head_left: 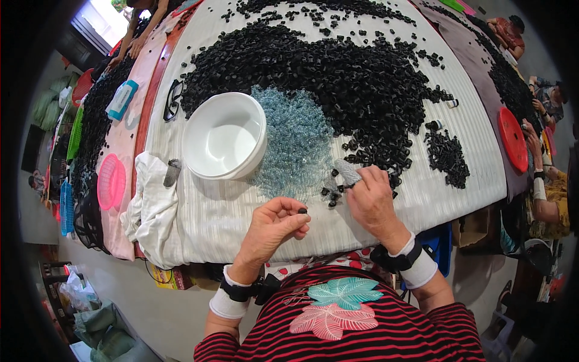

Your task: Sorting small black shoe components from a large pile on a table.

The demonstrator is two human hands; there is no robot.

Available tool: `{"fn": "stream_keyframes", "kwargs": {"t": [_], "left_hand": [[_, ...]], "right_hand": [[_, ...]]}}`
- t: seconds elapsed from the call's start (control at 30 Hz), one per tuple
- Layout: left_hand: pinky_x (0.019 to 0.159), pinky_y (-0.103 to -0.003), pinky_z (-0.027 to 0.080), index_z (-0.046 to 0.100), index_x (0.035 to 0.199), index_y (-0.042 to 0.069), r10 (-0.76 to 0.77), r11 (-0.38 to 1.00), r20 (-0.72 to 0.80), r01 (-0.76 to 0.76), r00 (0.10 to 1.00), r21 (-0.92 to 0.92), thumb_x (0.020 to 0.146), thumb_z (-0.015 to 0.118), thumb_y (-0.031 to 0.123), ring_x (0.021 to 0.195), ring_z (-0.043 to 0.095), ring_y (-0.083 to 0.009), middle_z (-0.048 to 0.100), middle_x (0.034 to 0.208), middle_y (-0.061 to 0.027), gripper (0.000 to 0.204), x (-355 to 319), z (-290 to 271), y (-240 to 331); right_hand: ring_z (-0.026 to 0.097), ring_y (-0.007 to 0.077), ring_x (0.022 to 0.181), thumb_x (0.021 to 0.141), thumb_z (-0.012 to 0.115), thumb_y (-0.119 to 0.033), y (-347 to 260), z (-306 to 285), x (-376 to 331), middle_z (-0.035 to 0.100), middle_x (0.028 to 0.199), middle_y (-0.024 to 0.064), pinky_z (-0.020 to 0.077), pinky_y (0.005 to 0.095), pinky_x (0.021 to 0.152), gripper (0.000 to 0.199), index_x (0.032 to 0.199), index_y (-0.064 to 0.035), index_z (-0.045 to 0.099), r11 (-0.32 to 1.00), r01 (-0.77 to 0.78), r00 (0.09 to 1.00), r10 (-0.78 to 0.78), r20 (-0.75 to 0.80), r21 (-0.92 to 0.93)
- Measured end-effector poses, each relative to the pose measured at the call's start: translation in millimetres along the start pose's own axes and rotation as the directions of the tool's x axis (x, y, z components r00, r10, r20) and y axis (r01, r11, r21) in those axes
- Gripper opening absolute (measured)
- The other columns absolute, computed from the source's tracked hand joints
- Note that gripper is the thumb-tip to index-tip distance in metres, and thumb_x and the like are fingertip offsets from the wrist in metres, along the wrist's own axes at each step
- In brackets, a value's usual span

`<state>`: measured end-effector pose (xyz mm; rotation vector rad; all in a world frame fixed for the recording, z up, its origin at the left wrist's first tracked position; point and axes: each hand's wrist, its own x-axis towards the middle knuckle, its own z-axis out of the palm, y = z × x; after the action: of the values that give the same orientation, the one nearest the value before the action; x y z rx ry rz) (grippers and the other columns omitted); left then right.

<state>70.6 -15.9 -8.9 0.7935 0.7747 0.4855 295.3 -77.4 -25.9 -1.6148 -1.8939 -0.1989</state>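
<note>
My left hand (272,228) is closed in a pinch. A small black plastic piece (303,211) sits between its thumb and fingertips, over the near edge of the table. My right hand (373,202) reaches down at the near edge of the heaps, a grey finger cover (347,172) on its outstretched finger. Its other fingers are bent and partly hidden. A few loose black pieces (332,194) lie by its fingertips. Just beyond are a heap of clear bluish bits (291,142) and a big heap of black pieces (362,90).
A white bowl (226,142) stands left of the bluish heap. Glasses (173,99) and a white cloth (154,202) lie farther left. A smaller black pile (446,157) is at the right. People work at neighbouring tables, near a red lid (512,140) and a pink basket (111,182).
</note>
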Motion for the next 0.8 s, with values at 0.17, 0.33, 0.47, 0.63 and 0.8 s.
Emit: {"fn": "stream_keyframes", "kwargs": {"t": [0.17,0.33,0.47,0.63,0.8], "left_hand": [[0.064,-0.025,0.053,0.057,0.1,-0.002,0.046,0.999,-0.046,-0.045,0.998,0.026,0.084,0.064,0.001,0.072,0.062,-0.0132,0.063,0.086,-0.0096,0.018,7.6,21.3,3.1],[0.063,-0.022,0.052,0.057,0.1,-0.001,0.042,0.998,0.026,-0.043,0.999,0.037,0.084,0.065,0.002,0.073,0.061,-0.0102,0.062,0.085,-0.0061,0.018,21.3,39.2,2.9],[0.063,-0.023,0.052,0.055,0.097,-0.001,0.049,0.998,0.042,-0.051,0.998,0.048,0.084,0.063,0.0,0.074,0.061,-0.0114,0.063,0.088,-0.0076,0.015,30.1,51.6,3.0],[0.06,-0.022,0.051,0.054,0.096,0.0,0.021,0.998,0.058,-0.024,0.998,0.059,0.084,0.063,0.001,0.07,0.06,-0.0098,0.061,0.085,-0.0054,0.015,34.4,67.7,7.6],[0.053,-0.019,0.046,0.056,0.095,0.003,0.078,0.993,0.072,-0.084,0.994,0.084,0.084,0.064,0.004,0.063,0.056,-0.0062,0.059,0.079,-0.0014,0.014,37.7,72.4,3.0]], "right_hand": [[0.058,0.0174,0.076,0.074,0.061,0.009,-0.9,-9.7,-2.7,0.058,0.087,0.0099,0.0459,0.0272,0.066,0.032,0.105,-0.0011,0.057,0.889,-0.241,0.967,0.255,0.016,0.391],[0.057,0.0085,0.079,0.082,0.059,0.007,0.6,-27.0,5.9,0.06,0.091,0.0028,0.0474,0.0217,0.068,0.031,0.111,-0.0007,0.054,0.283,-0.496,0.794,0.531,0.296,0.821],[0.057,0.0072,0.079,0.083,0.06,0.006,-3.2,-36.9,12.5,0.061,0.09,0.0025,0.0472,0.0208,0.069,0.027,0.108,-0.0009,0.056,0.042,-0.469,0.726,0.588,0.358,0.882],[0.059,0.0092,0.079,0.082,0.061,0.005,-1.6,-33.2,9.9,0.062,0.091,0.0042,0.0488,0.0215,0.07,0.027,0.108,-0.0014,0.056,0.078,-0.441,0.753,0.574,0.321,0.894],[0.06,0.0084,0.08,0.083,0.062,0.003,-18.0,-29.6,13.9,0.063,0.091,0.0039,0.0501,0.0217,0.07,0.02,0.103,0.0001,0.057,0.009,-0.429,0.733,0.587,0.343,0.903]]}}
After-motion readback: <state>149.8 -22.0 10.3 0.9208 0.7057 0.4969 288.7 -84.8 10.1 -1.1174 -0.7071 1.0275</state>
